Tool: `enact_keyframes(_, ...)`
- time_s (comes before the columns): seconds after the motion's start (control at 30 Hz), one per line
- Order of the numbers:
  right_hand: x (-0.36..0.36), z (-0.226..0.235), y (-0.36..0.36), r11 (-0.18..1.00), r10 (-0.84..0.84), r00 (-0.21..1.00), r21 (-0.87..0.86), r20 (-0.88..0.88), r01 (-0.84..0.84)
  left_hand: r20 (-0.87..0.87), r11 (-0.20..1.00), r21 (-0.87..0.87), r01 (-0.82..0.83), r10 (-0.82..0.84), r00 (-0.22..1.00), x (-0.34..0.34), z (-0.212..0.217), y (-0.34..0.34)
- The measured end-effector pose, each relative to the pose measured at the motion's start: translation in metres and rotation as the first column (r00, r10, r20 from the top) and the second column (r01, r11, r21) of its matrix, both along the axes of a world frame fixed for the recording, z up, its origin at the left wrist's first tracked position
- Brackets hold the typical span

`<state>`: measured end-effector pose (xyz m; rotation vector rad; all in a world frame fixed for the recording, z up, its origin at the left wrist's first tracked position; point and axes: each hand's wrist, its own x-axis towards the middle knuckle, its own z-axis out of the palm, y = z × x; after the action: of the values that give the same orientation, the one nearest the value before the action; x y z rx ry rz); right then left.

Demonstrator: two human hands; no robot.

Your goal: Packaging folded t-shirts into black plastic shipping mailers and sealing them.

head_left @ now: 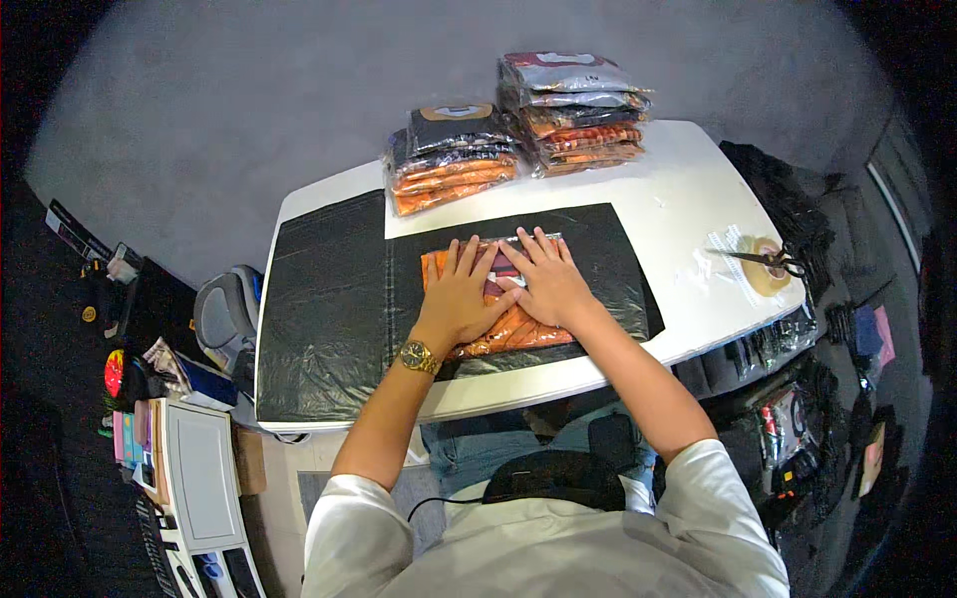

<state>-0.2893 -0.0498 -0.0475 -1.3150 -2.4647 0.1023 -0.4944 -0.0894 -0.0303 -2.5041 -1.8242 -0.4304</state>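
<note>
Both hands lie flat with fingers spread on an orange folded garment in a clear plastic bag [513, 332]. My left hand [461, 292], with a gold watch [418, 356] at its wrist, covers the left part of the package. On its right part rests my right hand [551, 284], the two thumbs close together. A dark red patch of the garment shows between the hands; much of the rest is hidden under them. Beneath the package is a black plastic mailing bag [613, 239], spread on the white table [678, 189]. Another black plastic bag [324, 299] lies to the left.
Two stacks of bagged garments, a lower stack [454, 159] and a taller stack [578, 115], stand at the table's back. Black-handled scissors [783, 261] lie over a tape roll [766, 279] at the right. A grey chair [227, 309] and white cabinet [204, 478] stand left.
</note>
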Motion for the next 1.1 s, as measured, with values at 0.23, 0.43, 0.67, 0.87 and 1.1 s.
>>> enact_keyframes(0.23, -0.001, 0.003, -0.002, 1.000, -0.015, 0.999, -0.027, 0.030, 0.016, 0.001, 1.000, 0.021, -0.001, 0.001, 1.000, 0.001, -0.001, 0.000)
enact_keyframes(0.43, 0.000, 0.001, 0.000, 1.000, -0.006, 0.999, -0.006, -0.037, 0.006, 0.077, 1.000, -0.008, 0.023, -0.023, 0.997, -0.001, 0.001, 0.002)
enact_keyframes(0.67, 0.006, 0.004, -0.002, 0.993, -0.091, 0.957, 0.053, -0.276, 0.110, 0.390, 0.975, 0.123, -0.184, 0.123, 0.913, -0.055, 0.016, 0.021)
enact_keyframes(0.87, 0.011, 0.002, 0.002, 0.983, -0.166, 0.849, -0.156, -0.502, 0.100, 0.462, 0.910, -0.214, -0.355, 0.414, 0.784, -0.074, 0.022, 0.013)
enact_keyframes(1.1, 0.014, 0.000, 0.007, 0.975, -0.161, 0.794, -0.220, -0.586, 0.036, 0.630, 0.921, -0.220, -0.322, 0.386, 0.673, -0.092, -0.008, 0.029)
